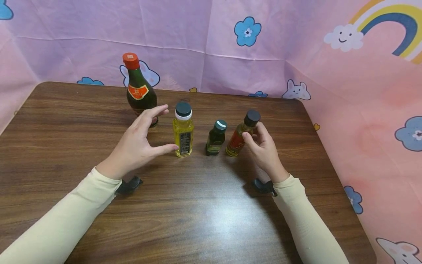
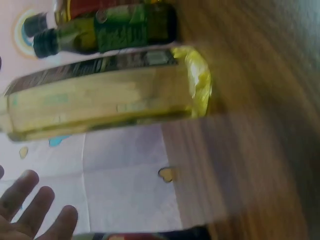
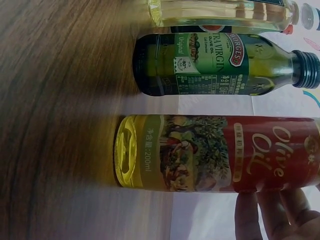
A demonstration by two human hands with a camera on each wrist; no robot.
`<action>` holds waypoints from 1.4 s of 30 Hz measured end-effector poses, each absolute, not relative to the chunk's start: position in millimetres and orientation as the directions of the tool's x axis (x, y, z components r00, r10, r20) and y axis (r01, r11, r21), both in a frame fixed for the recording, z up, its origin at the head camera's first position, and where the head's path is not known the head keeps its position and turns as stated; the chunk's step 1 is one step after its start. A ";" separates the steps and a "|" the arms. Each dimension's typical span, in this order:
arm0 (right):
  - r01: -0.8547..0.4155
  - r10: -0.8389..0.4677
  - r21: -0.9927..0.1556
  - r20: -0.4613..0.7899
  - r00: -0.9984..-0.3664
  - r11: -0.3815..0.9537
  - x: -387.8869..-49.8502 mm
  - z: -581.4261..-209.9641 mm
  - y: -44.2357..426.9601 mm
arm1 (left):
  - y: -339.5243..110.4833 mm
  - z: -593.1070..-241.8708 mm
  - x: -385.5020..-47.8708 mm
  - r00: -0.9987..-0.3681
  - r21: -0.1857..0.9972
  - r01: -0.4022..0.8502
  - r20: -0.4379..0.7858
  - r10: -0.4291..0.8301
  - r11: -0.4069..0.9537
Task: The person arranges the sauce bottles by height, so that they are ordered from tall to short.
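Note:
My right hand (image 1: 266, 154) holds an olive oil bottle (image 1: 235, 142) with a red label and black cap, thumb on the near side and fingers on the far side. "Olive Oil" is legible on that label (image 3: 260, 155) in the right wrist view. My left hand (image 1: 133, 146) is spread beside a square bottle of yellow oil (image 1: 183, 128) with a dark cap. Its thumb tip is at the bottle's lower left; whether it touches cannot be told. Between the two oil bottles stands a small dark green olive oil bottle (image 1: 215, 141).
A tall dark bottle (image 1: 141, 93) with a red cap stands behind my left hand, its lower part partly hidden. The brown wooden table (image 1: 184, 220) meets a patterned cloth (image 1: 184, 33) at the back and right. Dark wrist mounts (image 1: 130, 185) show under both sleeves.

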State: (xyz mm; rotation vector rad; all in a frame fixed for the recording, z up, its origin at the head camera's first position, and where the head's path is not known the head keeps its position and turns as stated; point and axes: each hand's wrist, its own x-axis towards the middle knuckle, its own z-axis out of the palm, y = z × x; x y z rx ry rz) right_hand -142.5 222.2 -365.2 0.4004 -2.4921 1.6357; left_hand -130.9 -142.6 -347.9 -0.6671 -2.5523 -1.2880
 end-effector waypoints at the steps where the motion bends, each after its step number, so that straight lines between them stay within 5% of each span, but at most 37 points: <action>1: -0.291 -0.146 -0.880 0.254 -0.956 0.375 -142.5 -365.4 222.3 | -140.3 -349.4 -130.7 -0.882 0.714 0.471 0.360 0.305 0.518; 11: -0.307 -0.142 -0.878 0.273 -0.951 0.367 -142.0 -364.4 221.3 | -125.8 -360.8 -131.6 -0.893 0.708 0.445 0.307 0.328 0.548; 42: -0.300 -0.139 -0.876 0.267 -0.954 0.377 -141.9 -365.9 220.9 | -113.8 -358.4 -135.3 -0.883 0.751 0.470 0.398 0.251 0.464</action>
